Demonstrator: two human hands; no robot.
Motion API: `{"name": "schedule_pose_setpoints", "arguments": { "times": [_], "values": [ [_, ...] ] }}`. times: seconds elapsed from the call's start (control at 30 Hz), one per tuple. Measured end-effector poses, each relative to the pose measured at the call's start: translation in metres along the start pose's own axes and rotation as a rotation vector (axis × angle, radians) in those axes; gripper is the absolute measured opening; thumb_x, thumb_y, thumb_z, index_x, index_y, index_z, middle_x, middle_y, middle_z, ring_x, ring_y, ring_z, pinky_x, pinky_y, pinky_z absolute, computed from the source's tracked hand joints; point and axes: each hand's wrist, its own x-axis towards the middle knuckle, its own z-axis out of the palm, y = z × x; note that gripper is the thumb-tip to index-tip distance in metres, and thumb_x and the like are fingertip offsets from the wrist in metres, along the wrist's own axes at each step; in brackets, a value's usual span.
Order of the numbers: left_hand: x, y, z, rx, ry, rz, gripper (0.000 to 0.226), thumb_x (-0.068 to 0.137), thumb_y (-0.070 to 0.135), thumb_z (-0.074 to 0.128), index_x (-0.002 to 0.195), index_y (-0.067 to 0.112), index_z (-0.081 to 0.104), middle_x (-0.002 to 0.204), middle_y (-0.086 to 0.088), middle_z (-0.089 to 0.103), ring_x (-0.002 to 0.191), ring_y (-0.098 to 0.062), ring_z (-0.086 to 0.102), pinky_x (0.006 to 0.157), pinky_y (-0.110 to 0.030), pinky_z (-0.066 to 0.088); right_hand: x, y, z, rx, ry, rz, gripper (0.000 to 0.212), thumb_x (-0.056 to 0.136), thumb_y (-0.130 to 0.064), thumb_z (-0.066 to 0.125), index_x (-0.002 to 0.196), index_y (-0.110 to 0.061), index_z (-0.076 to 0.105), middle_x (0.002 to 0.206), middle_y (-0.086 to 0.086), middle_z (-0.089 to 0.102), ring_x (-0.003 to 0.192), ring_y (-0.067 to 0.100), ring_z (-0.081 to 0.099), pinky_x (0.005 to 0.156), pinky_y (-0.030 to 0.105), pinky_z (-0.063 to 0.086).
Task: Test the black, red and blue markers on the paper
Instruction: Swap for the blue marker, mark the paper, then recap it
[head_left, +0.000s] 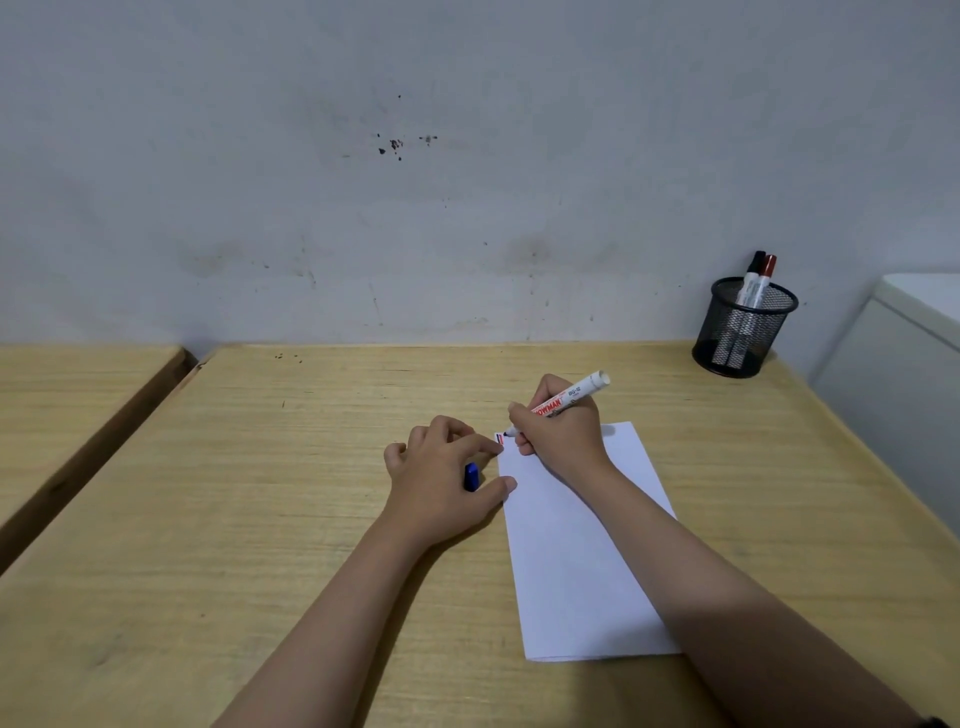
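A white sheet of paper (576, 561) lies on the wooden table (260, 519). My right hand (561, 436) grips an uncapped white marker (576, 392), its dark tip touching the paper's far left corner beside short red and dark strokes (500, 438). My left hand (441, 478) rests on the table at the paper's left edge, its fingertips on the corner, with a blue cap (471, 476) tucked between palm and fingers. The black-capped marker (752, 278) and the red-capped marker (762, 283) stand in a black mesh pen cup (743, 332) at the far right.
A grey stained wall (415, 182) rises directly behind the table. A second wooden table (67, 405) stands to the left across a narrow gap. A white cabinet (904, 395) stands beside the table's right edge.
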Motion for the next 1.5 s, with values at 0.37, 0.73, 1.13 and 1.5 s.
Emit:
{"name": "schedule_pose_setpoints", "arguments": {
  "times": [0.37, 0.73, 1.13, 1.5],
  "values": [
    [-0.001, 0.002, -0.001, -0.001, -0.011, -0.004, 0.04, 0.072, 0.061, 0.059, 0.108, 0.044, 0.058, 0.117, 0.015, 0.044, 0.113, -0.008, 0.035, 0.09, -0.033, 0.012, -0.001, -0.003, -0.002, -0.017, -0.01, 0.014, 0.027, 0.071, -0.001, 0.063, 0.059, -0.011, 0.041, 0.054, 0.011, 0.048, 0.042, 0.019, 0.055, 0.046, 0.028, 0.047],
    [-0.005, -0.002, -0.018, -0.237, -0.029, -0.04, 0.024, 0.074, 0.033, 0.07, 0.097, 0.032, 0.065, 0.096, 0.01, 0.057, 0.09, -0.007, 0.054, 0.093, -0.035, 0.039, -0.002, -0.007, -0.009, 0.306, 0.052, 0.004, 0.024, 0.081, -0.015, 0.072, 0.066, -0.013, 0.052, 0.058, 0.003, 0.062, 0.052, 0.013, 0.063, 0.056, 0.03, 0.054],
    [0.0, -0.008, -0.037, -1.066, 0.193, -0.376, 0.008, 0.077, 0.008, 0.072, 0.084, 0.01, 0.073, 0.083, -0.012, 0.074, 0.083, -0.02, 0.07, 0.075, -0.03, 0.053, -0.022, -0.033, -0.027, 0.358, -0.136, -0.075, 0.009, 0.074, -0.014, 0.075, 0.08, -0.016, 0.069, 0.075, 0.012, 0.065, 0.051, 0.015, 0.05, 0.048, 0.028, 0.043],
    [0.003, -0.004, -0.034, -1.296, 0.111, -0.369, 0.012, 0.079, -0.002, 0.065, 0.086, 0.007, 0.07, 0.074, -0.003, 0.075, 0.075, -0.012, 0.072, 0.083, -0.029, 0.05, -0.033, -0.036, -0.017, 0.28, -0.315, -0.054, 0.01, 0.074, -0.001, 0.075, 0.082, -0.006, 0.072, 0.067, -0.002, 0.065, 0.051, 0.011, 0.049, 0.046, 0.025, 0.037]
  ]
}}
